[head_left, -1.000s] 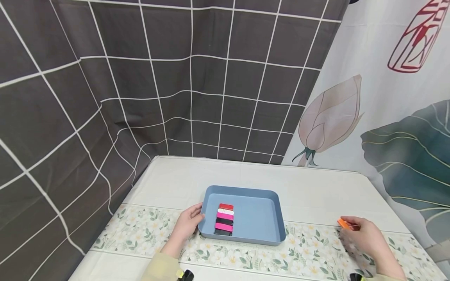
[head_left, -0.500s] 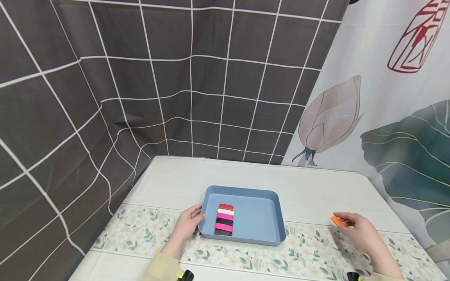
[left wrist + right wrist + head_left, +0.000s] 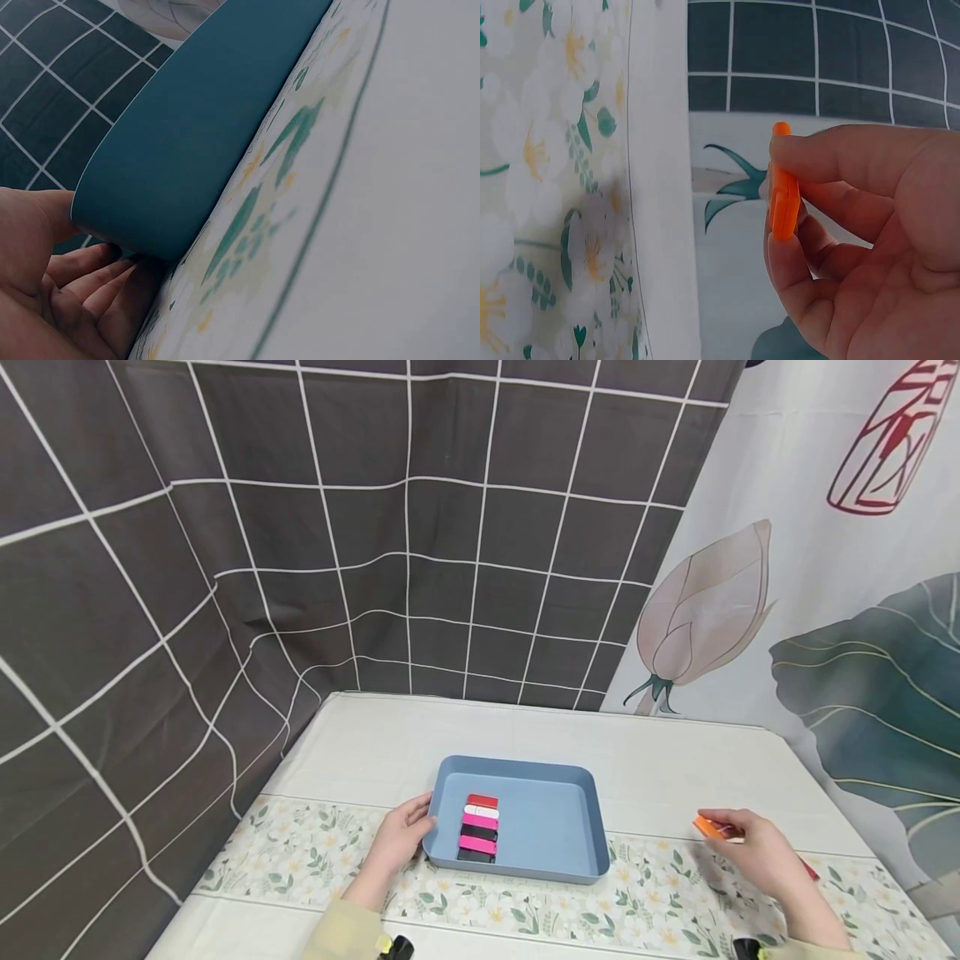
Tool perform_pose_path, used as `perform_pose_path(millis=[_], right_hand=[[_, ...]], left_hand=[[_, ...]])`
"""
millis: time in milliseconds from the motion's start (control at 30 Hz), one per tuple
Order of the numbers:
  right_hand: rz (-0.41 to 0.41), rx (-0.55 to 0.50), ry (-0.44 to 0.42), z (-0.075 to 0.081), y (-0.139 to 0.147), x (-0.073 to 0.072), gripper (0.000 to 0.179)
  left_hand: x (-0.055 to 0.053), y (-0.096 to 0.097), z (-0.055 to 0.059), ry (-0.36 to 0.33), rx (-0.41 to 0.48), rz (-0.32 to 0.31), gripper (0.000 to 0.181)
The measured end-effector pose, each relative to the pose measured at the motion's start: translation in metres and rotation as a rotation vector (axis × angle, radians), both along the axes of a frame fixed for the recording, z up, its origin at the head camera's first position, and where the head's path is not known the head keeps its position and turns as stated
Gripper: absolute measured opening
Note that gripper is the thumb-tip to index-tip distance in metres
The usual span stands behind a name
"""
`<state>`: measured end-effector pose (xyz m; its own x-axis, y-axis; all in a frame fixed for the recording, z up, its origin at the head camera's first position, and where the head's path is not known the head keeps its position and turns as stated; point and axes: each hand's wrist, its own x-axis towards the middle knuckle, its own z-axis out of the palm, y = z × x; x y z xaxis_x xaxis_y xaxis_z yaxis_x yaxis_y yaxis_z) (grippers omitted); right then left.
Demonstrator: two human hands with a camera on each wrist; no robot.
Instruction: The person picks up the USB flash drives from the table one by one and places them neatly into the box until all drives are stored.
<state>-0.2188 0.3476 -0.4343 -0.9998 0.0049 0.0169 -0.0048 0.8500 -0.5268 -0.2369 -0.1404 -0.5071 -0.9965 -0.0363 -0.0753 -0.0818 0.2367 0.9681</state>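
Note:
In the head view a shallow blue rectangular tray (image 3: 551, 818) lies on the table. Several small flat bars stand in a column at its left side: a red one (image 3: 482, 801), a white one (image 3: 482, 812), and pink and black ones below. My left hand (image 3: 400, 837) holds the tray's left wall, thumb at the rim and fingers against the outside, as the left wrist view also shows. Right of the tray and apart from it, my right hand (image 3: 753, 850) pinches a small flat orange plastic bar (image 3: 783, 187) between thumb and fingers, above the cloth. Its exact kind is unclear.
A red object (image 3: 810, 870) lies partly hidden behind my right wrist. The table wears a white cloth (image 3: 675, 777) with a floral band (image 3: 645, 893). A dark grid curtain (image 3: 442, 527) hangs behind and to the left; a printed white curtain (image 3: 795, 568) hangs at the right.
My right hand has moved left and slightly away from me with the orange bar, uncovering part of the red object behind its wrist. The left hand and tray stay put.

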Motion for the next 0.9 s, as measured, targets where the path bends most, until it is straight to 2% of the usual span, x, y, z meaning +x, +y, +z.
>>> perform_pose_path(millis=[433,900], right_hand=[[0.034,-0.005,0.012,0.005,-0.015,-0.003,0.043],[0.097,-0.013,0.063,0.008,-0.037,-0.002,0.037]], left_hand=[[0.000,0.000,0.001,0.000,0.004,0.002,0.051],[0.000,0.000,-0.001,0.002,-0.007,0.003,0.050]])
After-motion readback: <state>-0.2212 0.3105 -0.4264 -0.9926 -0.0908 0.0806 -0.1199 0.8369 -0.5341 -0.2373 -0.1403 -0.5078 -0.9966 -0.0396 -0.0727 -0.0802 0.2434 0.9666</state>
